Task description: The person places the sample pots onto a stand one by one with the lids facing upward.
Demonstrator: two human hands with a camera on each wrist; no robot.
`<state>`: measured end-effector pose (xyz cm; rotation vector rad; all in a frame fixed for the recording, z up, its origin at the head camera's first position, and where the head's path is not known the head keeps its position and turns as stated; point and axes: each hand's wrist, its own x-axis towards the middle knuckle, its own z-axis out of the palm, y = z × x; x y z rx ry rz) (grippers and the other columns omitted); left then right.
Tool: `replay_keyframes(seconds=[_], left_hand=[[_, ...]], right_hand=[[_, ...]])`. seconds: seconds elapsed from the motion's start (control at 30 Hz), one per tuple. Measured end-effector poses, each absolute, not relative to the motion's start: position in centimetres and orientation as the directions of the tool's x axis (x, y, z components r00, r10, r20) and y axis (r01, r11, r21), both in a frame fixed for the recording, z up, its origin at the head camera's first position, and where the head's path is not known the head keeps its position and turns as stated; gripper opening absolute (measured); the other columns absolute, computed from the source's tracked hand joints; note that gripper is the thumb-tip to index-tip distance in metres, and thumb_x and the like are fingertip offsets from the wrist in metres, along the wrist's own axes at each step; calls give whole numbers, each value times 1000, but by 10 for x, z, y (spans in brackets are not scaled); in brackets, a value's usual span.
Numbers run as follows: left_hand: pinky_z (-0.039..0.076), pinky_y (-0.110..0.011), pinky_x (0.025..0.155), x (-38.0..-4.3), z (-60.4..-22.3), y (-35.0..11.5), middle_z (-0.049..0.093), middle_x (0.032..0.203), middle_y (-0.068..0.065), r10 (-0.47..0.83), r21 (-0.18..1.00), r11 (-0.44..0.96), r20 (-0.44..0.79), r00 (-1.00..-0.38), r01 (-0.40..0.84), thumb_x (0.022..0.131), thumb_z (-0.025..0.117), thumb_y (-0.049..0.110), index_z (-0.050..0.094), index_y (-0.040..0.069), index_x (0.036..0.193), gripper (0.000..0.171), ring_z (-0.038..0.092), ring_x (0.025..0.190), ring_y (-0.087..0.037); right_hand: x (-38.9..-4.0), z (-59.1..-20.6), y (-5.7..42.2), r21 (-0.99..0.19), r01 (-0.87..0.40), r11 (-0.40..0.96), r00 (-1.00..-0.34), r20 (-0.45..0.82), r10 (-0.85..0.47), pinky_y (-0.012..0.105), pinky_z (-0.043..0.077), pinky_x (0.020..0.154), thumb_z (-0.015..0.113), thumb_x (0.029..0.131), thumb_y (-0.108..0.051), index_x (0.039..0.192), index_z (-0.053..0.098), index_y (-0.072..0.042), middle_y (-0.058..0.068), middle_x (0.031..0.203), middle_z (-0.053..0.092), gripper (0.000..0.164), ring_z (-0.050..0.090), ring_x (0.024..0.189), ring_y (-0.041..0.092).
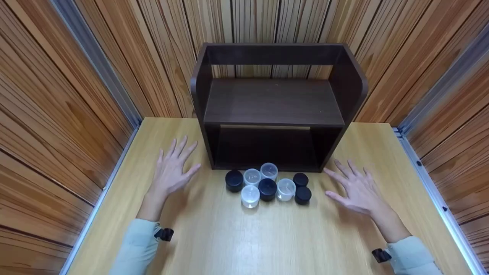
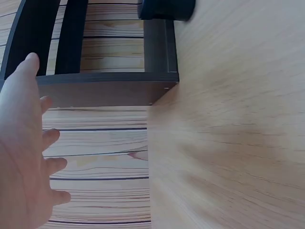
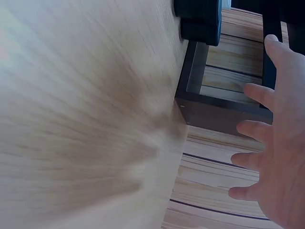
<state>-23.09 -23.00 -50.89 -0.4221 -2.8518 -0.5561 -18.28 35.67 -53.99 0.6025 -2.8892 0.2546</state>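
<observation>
My left hand (image 1: pixel 172 172) is held over the table left of the shelf, its fingers spread and nothing in them. To the right of the shelf, my right hand (image 1: pixel 357 189) is likewise spread wide and holds nothing. Between the hands, a cluster of small round jars stands on the table. Several are clear, among them a front clear jar (image 1: pixel 250 196) and another clear jar (image 1: pixel 286 189). The others are black, such as the left black jar (image 1: pixel 234 180), the middle black jar (image 1: pixel 267 189) and the right black jar (image 1: pixel 303 195). In the right wrist view, black jars (image 3: pixel 200 21) show at the top.
A dark brown two-tier shelf (image 1: pixel 275 101) stands at the back, right behind the jars. Wood-plank walls (image 1: pixel 49 95) with metal edge rails (image 1: pixel 439 198) enclose the light wooden table (image 1: pixel 229 244) on the left, right and back.
</observation>
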Motion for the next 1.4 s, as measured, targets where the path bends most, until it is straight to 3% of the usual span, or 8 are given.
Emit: replay_keyframes(seconds=[0.33,0.53,0.8,1.0,1.07,1.17,1.27,1.4], left_hand=[[30,-83,130,-245,-500,-232,50,177,-17,139,468,809,436,-889,356,105,65,46,54,18,168,70,42,167,-49],[33,-80,130,-253,-491,-231,48,178,-18,111,562,739,443,-889,372,107,65,41,51,15,170,71,42,167,-47],[34,-66,137,-263,-482,-226,43,181,-15,15,687,612,486,-874,393,107,61,35,38,14,176,76,43,167,-44],[38,-70,132,-269,-470,-219,46,179,-17,-47,733,528,529,-848,428,106,63,32,33,12,178,80,44,166,-44],[43,-71,128,-272,-465,-216,46,180,-15,-52,744,495,541,-839,449,106,64,29,31,11,178,81,46,165,-44],[47,-72,124,-276,-457,-212,44,181,-12,-53,759,447,551,-833,473,107,65,25,29,11,179,81,49,163,-44],[48,-72,123,-280,-451,-208,43,182,-11,-49,770,416,551,-833,484,108,66,24,27,13,179,81,51,162,-42],[50,-68,122,-284,-442,-203,42,183,-10,-37,765,395,567,-823,509,109,70,21,28,12,179,82,52,162,-41]], right_hand=[[-180,-541,349,-233,-395,889,-918,140,-372,94,33,117,75,102,-52,166,57,-29,24,177,47,71,41,161,62],[-180,-551,347,-290,-435,852,-898,202,-390,90,39,113,81,98,-48,165,59,-26,22,175,51,74,45,159,61],[-182,-573,344,-454,-533,714,-843,358,-402,83,49,112,91,89,-27,164,61,-19,26,167,57,81,57,149,56],[-181,-580,340,-576,-509,639,-860,354,-367,82,50,113,93,88,-18,167,56,-16,28,168,54,88,57,150,48],[-180,-583,338,-605,-487,629,-873,349,-341,74,50,118,94,87,-17,167,56,-17,26,168,55,90,56,154,34],[-179,-589,336,-647,-465,604,-885,348,-309,41,48,127,96,85,-15,167,56,-20,21,167,58,91,50,156,5],[-178,-596,333,-692,-480,539,-877,373,-302,13,42,120,97,84,-9,165,58,-15,21,163,61,90,44,151,-14],[-179,-605,329,-746,-513,425,-856,406,-320,15,55,109,97,81,1,160,59,-1,28,154,62,87,54,146,-9]])
